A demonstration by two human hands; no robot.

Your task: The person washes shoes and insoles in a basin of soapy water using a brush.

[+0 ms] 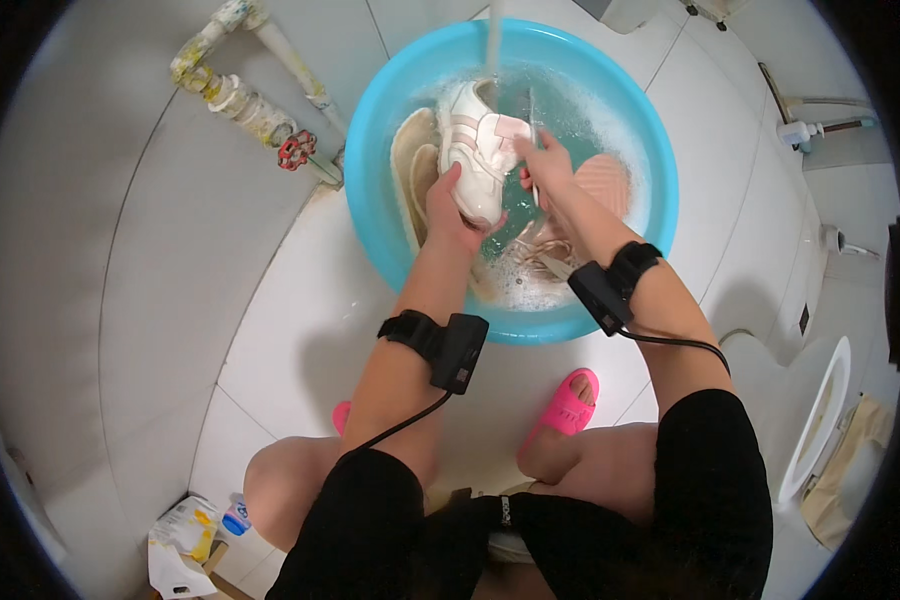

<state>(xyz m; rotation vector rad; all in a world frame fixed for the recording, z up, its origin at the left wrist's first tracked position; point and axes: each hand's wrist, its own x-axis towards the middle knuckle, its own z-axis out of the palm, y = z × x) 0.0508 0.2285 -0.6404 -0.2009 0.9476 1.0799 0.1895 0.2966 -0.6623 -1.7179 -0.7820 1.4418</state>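
Note:
A blue plastic basin [510,330] of soapy water stands on the floor, with a stream of water [494,45] falling into it. My left hand [457,206] grips a white and pink sneaker [469,142] by its toe, above the water. At the shoe's strap is my right hand [547,165], its fingers curled around a thin white handle [535,193]; the tool's far end cannot be made out clearly. Beige insoles [412,157] lean along the basin's left side. Another shoe, with a pink ribbed sole [606,184], lies partly under water beneath my right forearm, near some laces [551,251].
A white pipe with a red valve handle [297,150] runs along the left wall. A toilet [817,420] is at the right. Pink slippers [570,405] are on my feet. A white bag [184,536] and a small bottle [236,516] stand at lower left.

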